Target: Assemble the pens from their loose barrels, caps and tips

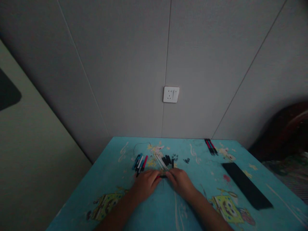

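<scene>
Near the middle of the table, my left hand [145, 183] and my right hand [181, 182] meet over a thin red and black pen [163, 176]. My left fingers are closed on its red end, and my right fingers pinch the black end. Just beyond the hands lie several thin white sticks like pen refills [160, 161]. Beside them are short black tube-like pieces [166, 159], one of them upright close to my right hand. Left of these, several blue, white and red pen barrels [140, 163] lie in a bunch near my left hand.
Small dark parts [175, 157] and short black bits [186, 160] lie right of the middle. Several red and black pens [211, 147] rest at the back right. A long black flat strip [246, 185] lies on the blue patterned table [154, 211]. A grey wall stands behind.
</scene>
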A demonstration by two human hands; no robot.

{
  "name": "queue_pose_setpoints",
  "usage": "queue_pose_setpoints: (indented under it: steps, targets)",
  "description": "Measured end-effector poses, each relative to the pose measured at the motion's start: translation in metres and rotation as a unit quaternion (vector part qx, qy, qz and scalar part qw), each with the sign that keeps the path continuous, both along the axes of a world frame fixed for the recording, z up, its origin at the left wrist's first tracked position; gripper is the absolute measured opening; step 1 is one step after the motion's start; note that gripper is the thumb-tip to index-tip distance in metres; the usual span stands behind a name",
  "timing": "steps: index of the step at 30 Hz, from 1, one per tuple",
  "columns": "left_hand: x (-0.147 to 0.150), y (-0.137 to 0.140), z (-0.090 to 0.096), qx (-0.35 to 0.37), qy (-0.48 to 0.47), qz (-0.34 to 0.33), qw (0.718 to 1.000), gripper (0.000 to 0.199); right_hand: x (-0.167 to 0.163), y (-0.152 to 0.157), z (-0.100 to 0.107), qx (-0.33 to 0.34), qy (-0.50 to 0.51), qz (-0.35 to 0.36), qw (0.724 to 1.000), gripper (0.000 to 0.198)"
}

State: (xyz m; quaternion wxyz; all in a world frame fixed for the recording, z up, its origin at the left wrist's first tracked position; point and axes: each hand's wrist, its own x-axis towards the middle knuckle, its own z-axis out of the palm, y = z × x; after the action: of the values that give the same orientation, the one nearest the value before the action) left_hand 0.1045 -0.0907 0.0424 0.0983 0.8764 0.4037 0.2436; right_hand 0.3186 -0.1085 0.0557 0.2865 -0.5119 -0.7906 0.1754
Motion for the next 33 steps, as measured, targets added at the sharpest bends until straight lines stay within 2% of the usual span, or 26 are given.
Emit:
queue_pose_setpoints:
  steps: [2,5,8,12,15,18,20,22,27,33]
  targets:
    - [0.0,0.001,0.001,0.003,-0.006,0.006,1.0,0.02,0.001,0.0,0.0,0.0,0.007,0.015,1.0,0.025]
    - [-0.001,0.003,0.002,0.005,-0.023,0.012,1.0,0.023,0.001,0.001,0.0,0.016,0.043,0.028,0.999,0.034]
    - [-0.001,0.002,0.003,0.008,-0.029,0.004,1.0,0.023,0.002,0.003,-0.001,0.036,0.065,0.032,0.997,0.021]
    - [0.002,0.001,0.004,0.035,-0.044,0.005,0.998,0.021,0.003,0.004,0.001,0.066,0.049,0.02,0.996,0.021]
    - [0.002,0.002,0.005,0.063,-0.039,-0.022,0.997,0.022,0.003,0.003,0.002,0.07,0.006,-0.003,0.998,0.036]
    - [0.0,0.004,0.005,0.091,-0.029,-0.04,0.995,0.023,0.001,0.001,-0.001,0.041,-0.001,-0.005,0.999,0.049]
    - [-0.001,0.005,0.005,0.095,-0.028,-0.043,0.994,0.024,0.001,0.001,-0.002,0.037,0.011,-0.004,0.999,0.044]
    - [-0.002,0.006,0.004,0.094,-0.037,-0.04,0.994,0.024,0.002,0.002,-0.001,0.059,0.032,0.002,0.998,0.03]
    - [-0.001,0.007,0.002,0.101,-0.061,-0.024,0.993,0.023,0.007,0.004,0.008,0.105,0.039,0.054,0.992,0.021]
    - [-0.003,0.006,0.0,0.112,-0.043,-0.036,0.992,0.022,0.008,0.002,0.012,0.101,-0.029,0.072,0.992,0.026]
